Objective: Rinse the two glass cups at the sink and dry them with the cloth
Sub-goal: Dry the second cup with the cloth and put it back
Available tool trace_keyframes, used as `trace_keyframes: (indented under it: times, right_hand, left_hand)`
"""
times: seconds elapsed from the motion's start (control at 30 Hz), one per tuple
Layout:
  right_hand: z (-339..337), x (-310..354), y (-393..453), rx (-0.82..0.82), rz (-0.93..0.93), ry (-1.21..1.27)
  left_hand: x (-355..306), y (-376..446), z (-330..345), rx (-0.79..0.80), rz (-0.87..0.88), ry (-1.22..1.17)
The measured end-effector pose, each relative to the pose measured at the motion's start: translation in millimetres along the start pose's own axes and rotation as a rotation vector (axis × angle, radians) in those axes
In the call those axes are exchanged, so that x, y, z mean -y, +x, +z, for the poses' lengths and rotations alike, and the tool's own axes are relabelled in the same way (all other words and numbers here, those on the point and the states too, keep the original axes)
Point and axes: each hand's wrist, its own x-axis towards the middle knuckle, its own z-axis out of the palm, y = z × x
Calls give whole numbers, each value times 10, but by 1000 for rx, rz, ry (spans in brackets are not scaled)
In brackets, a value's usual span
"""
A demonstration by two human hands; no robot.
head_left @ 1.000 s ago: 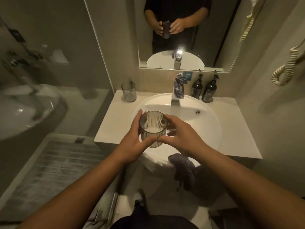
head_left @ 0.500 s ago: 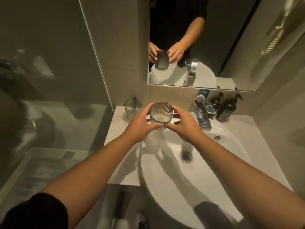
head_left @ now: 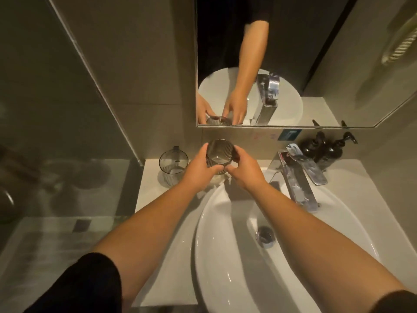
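Your left hand [head_left: 198,169] and right hand [head_left: 244,171] both clasp the ribbed glass cup [head_left: 220,155] over the white counter [head_left: 158,213]. A second clear cup [head_left: 173,164] stands just left, beside the oval basin [head_left: 225,256].

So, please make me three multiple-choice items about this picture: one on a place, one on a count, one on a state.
1. Where does the second glass cup stand?
A. in the basin
B. on the counter, left of the hands
C. under the faucet

2. How many dark pump bottles stand behind the faucet?
A. one
B. two
C. four

3. How is the ribbed glass cup held?
A. by both hands
B. by the left hand only
C. by no hand

Answers: 1 B, it stands on the counter. 2 B, two pump heads show. 3 A, the right hand grips it too.
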Motion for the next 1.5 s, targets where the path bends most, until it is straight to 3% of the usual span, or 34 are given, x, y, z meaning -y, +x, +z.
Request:
trace_keyframes:
  times: [0.73, 1.1, 1.23, 1.37, 1.5]
  right_hand:
    - [304, -291, 256, -11, 35, -257]
    - [208, -243, 184, 44, 79, -377]
    - [161, -166, 38, -78, -28, -394]
    - [243, 51, -61, -117, -370, -437]
    - [403, 352, 11, 104, -512, -521]
  left_hand:
    - [570, 372, 346, 8, -114, 35]
    - [166, 52, 157, 35, -169, 207]
    - [18, -371, -9, 56, -100, 334]
    - [58, -794, -226, -162, -97, 308]
    - [197, -804, -464, -443, -171, 297]
